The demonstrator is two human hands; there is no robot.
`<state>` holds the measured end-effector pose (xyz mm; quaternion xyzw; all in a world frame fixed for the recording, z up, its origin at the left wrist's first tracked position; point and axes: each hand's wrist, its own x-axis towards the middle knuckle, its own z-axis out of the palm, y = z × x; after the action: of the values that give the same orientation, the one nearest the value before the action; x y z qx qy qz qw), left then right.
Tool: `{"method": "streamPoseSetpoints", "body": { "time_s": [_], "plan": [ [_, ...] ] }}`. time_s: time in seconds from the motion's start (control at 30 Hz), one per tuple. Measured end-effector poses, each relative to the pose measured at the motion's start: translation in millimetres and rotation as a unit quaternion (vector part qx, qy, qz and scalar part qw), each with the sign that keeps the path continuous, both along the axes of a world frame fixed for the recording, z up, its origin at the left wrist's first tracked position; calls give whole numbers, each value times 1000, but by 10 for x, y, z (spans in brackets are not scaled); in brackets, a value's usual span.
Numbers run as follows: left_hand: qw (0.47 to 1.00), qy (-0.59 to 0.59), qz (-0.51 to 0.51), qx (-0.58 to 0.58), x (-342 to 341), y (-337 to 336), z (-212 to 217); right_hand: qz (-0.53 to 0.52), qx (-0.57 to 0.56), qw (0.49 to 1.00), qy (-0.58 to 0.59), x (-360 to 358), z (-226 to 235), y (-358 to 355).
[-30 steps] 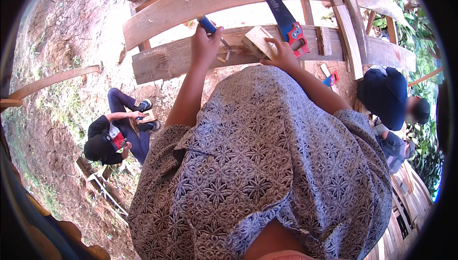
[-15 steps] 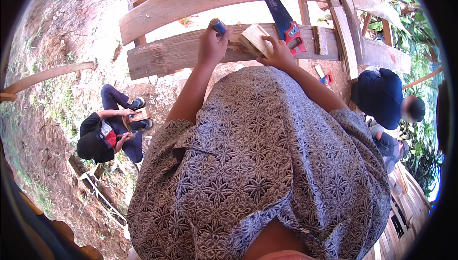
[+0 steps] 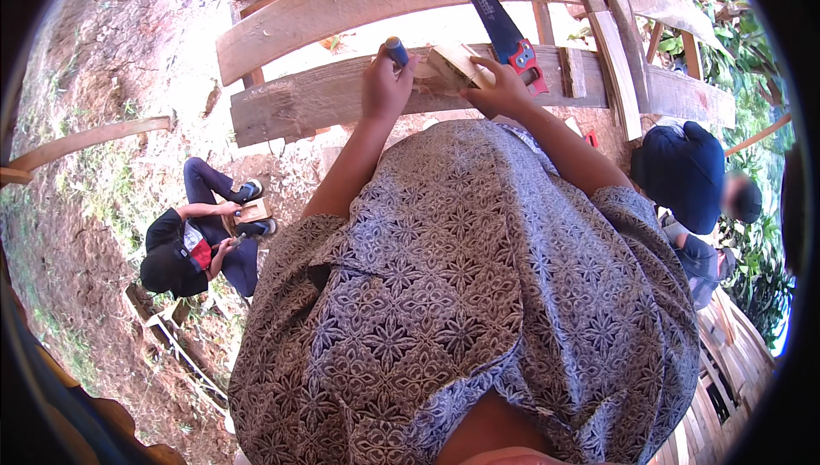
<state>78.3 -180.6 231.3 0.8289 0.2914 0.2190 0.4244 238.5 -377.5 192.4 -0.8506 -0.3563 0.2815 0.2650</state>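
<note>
My left hand (image 3: 387,87) is closed in a fist round a chisel (image 3: 397,52) with a dark blue handle. The handle's butt sticks up above the fist, and the blade is hard to make out. My right hand (image 3: 504,89) grips the near right side of a pale wooden block (image 3: 454,62), thumb and fingers over its edge. The block is tilted above a weathered plank (image 3: 299,105), with its left side close to my left hand. Just beyond my right hand lies a handsaw (image 3: 491,8) with a dark blade and a red handle.
Another plank (image 3: 342,25) runs across farther away, and upright boards (image 3: 615,64) cross both on the right. A short wood piece (image 3: 573,72) rests by the saw handle. One person (image 3: 192,243) sits at left working on a block; others (image 3: 679,175) are at right.
Both hands have shifted slightly to the right. The block has tipped so that more of its near side shows. My right forearm now hides more of the red tool on the ground.
</note>
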Motion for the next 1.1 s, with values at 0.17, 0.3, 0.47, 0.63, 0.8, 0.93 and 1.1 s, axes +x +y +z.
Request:
{"method": "streamPoseSetpoints", "body": {
  "time_s": [0.17,0.3,0.47,0.63,0.8,0.93,1.1],
  "plan": [
    [998,-40,-16,52,-39,151,-234,-14,291,957,5,31,1818,334],
    [997,-24,-36,64,-9,-38,-219,77,420,886,-183,-85,1895,350],
    [993,-47,-40,97,67,-35,-264,162,211,948,-172,-126,1879,406],
    [999,-12,-26,15,43,-139,-117,60,479,863,-148,-138,2111,562],
    [993,-31,-24,110,51,-89,-203,143,155,945,-249,-113,1869,505],
    [1000,-8,-23,8,67,-38,-149,82,366,922,-101,-46,2015,670],
    [989,-19,-45,143,133,149,-481,151,103,970,-162,-77,1730,596]
  ]
}}
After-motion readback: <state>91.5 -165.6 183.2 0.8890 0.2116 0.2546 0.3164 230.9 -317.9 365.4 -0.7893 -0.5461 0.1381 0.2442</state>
